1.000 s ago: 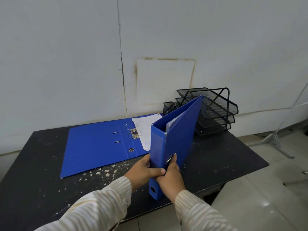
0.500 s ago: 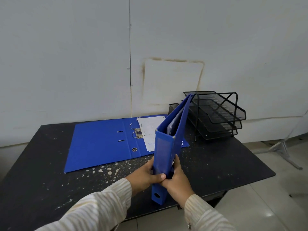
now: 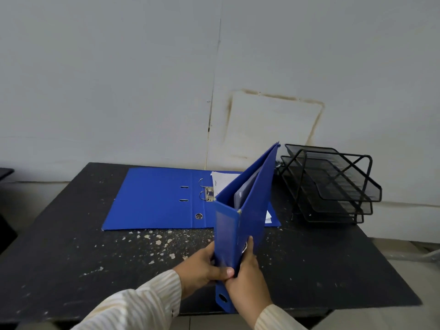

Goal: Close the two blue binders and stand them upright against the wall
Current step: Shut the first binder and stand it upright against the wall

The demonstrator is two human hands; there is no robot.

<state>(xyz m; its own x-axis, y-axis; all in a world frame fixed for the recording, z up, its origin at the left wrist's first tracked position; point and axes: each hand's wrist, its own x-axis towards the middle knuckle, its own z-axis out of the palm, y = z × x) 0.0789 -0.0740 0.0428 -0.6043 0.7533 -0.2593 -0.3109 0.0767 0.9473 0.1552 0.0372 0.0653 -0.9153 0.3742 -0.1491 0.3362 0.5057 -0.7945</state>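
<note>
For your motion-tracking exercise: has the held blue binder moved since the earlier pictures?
Yes. The held binder has swung upright, its far corner leaving the mesh tray leftward; both covers have closed together.

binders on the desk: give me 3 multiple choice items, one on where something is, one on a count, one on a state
1. Where is the black mesh tray rack?
A. at the table's right rear, near the wall
B. on the floor
C. on top of the flat binder

2. How many blue binders show?
A. one
B. two
C. four

3. What state is the binder lying on the table in?
A. closed and upright
B. open and flat
C. closed and flat

Answers:
1. A, the rack stands on the black table at its right rear.
2. B, one lies flat and the held binder is gripped at its spine end by the left hand and right hand.
3. B, its covers are spread and the metal rings are exposed.
</note>
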